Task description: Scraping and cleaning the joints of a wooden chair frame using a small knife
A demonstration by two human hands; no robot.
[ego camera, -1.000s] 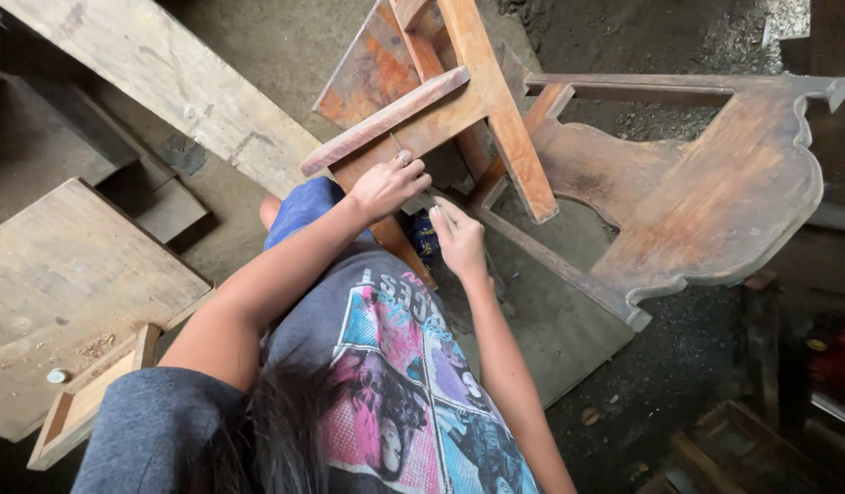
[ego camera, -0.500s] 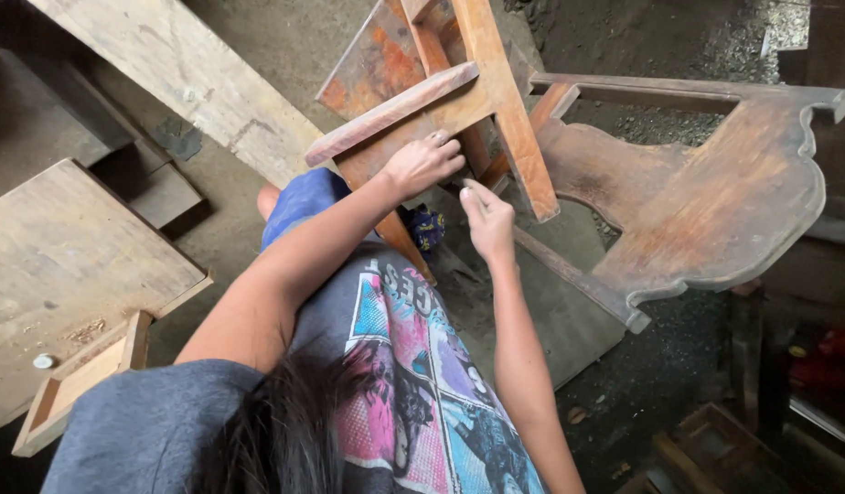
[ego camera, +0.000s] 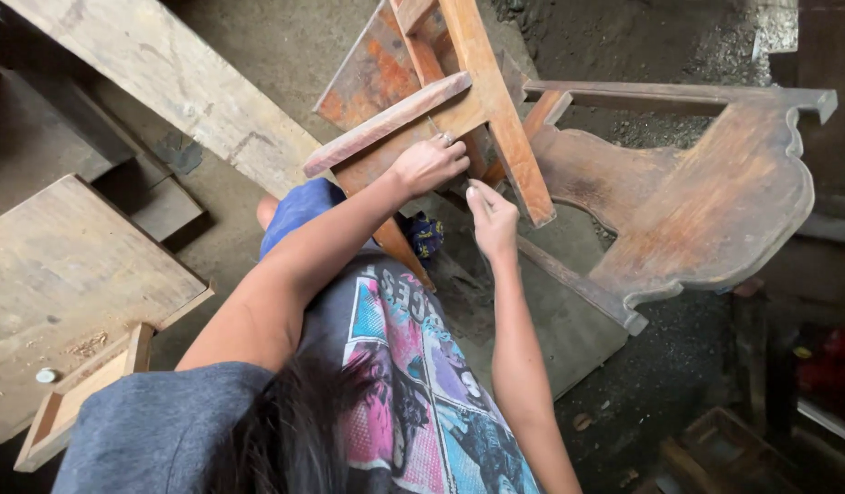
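Note:
A worn wooden chair frame (ego camera: 496, 137) lies tipped over on the ground in front of me, its carved back piece (ego camera: 715, 220) out to the right. My left hand (ego camera: 430, 165), a ring on one finger, has its fingers curled over a flat rail (ego camera: 386, 123) where that rail meets a slanted leg. My right hand (ego camera: 492, 218) is just below and to the right, fingers pressed together and pointing up against the underside of that leg. Whether it pinches something small is hidden. A blue patterned cloth (ego camera: 428, 236) shows beneath my hands.
A long pale plank (ego camera: 166, 78) runs diagonally at upper left. A flat wooden board (ego camera: 66, 284) and a small open wooden box (ego camera: 75, 393) lie to the left. Dirt ground and a grey sheet (ego camera: 569, 338) lie under the chair. Dark clutter fills the lower right.
Both hands have shifted slightly farther up the frame toward the joint. My left hand has closed more over the rail, and my right hand has come closer to the leg.

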